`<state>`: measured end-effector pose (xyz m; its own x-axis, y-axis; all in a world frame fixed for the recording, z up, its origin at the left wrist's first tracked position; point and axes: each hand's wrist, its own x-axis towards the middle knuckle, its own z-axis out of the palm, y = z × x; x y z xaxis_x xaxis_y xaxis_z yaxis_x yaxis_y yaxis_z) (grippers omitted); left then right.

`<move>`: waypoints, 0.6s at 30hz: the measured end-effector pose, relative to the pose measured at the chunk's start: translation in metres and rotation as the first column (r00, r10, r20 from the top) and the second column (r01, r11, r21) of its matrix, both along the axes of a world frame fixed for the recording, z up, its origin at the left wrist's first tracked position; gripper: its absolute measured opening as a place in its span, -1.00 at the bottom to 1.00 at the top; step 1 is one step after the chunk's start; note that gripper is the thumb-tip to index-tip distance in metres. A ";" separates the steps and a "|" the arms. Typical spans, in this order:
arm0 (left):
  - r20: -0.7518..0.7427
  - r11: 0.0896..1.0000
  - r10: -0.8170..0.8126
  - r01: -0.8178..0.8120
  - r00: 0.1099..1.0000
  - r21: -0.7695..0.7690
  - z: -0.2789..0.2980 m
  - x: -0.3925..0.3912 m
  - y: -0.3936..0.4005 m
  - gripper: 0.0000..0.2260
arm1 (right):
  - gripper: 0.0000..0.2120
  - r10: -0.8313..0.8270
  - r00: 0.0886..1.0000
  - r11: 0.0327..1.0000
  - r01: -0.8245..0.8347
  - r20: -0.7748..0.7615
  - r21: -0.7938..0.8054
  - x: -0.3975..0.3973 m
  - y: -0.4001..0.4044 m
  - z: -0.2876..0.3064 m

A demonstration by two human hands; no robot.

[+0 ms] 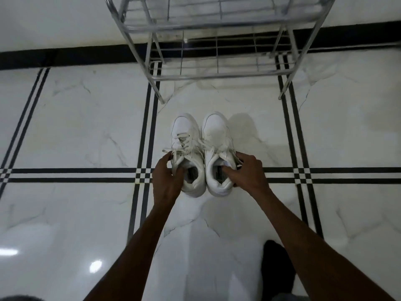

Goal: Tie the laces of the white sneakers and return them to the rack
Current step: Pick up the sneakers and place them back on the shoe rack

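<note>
Hands on the sneakers, rack ahead

Left hand (168,177) grips the collar of the left sneaker (188,153); right hand (245,171) grips the right sneaker (218,151), fingers inside its opening. Both shoes sit side by side on the floor (86,127), just short of the rack (217,70), toes pointing at it. Laces (183,141) look loose; I judge tying comes first.

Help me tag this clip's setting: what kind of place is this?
Probably a home entryway or hallway: a glossy white marble-look tiled floor with black stripes, a chrome wire shoe rack against the wall, and a pair of white lace-up sneakers in front of it.
</note>
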<state>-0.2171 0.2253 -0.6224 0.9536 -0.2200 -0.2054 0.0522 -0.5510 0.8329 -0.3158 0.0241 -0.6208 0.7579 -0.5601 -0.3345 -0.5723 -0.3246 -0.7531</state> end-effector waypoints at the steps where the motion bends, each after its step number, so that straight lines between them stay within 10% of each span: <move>1: -0.010 1.000 0.006 -0.006 1.000 0.000 0.023 -0.002 -0.005 -0.58 | -0.79 -0.002 1.000 1.000 0.002 0.010 0.012 -0.004 -0.005 0.021; 18: -0.017 0.994 -0.031 0.032 0.999 0.105 0.353 0.011 -0.104 -0.52 | -0.72 -0.036 0.999 0.988 0.031 0.030 0.149 -0.003 -0.105 0.345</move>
